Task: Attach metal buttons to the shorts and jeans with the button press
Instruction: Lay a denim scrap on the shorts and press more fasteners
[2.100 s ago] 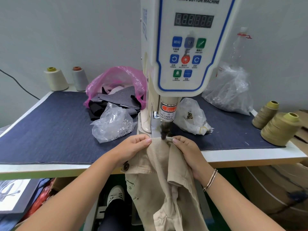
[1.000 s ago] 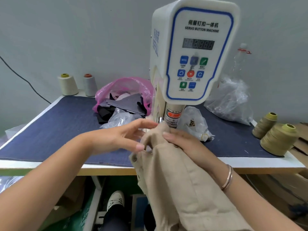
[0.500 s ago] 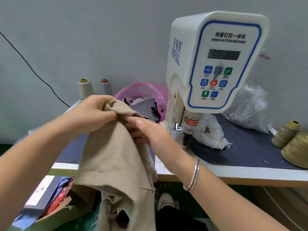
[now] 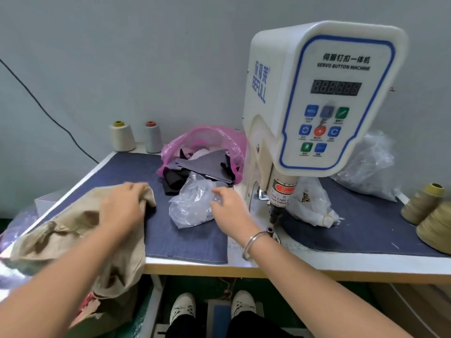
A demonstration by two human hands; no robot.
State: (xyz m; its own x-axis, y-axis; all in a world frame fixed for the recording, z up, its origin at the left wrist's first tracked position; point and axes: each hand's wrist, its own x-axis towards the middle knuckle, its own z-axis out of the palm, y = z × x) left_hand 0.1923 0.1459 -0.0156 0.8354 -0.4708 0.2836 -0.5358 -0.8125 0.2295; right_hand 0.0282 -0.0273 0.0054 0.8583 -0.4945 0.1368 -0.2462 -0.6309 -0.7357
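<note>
denim-covered table (image 4: pixel 122 172), blurred left hand (image 4: pixel 122 206) gripping beige shorts (image 4: pixel 73 235), right hand (image 4: pixel 227 206) relaxed, fingertips hidden

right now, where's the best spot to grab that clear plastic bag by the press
Pinch the crumpled top of the clear plastic bag, coming from above on its right, where the right hand is. The film bunches up into folds there, so fingers can probably gather it; the lower part sags on the table.

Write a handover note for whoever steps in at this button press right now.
Left hand grips the beige shorts, laid on the table's left edge, partly hanging off.
Right hand reaches, fingers loose, at the clear plastic bag; its contents can't be made out.
Button press: nothing under its punch.
Done: shorts set aside.
Left: likely fetch a button, load the next garment, press.
</note>
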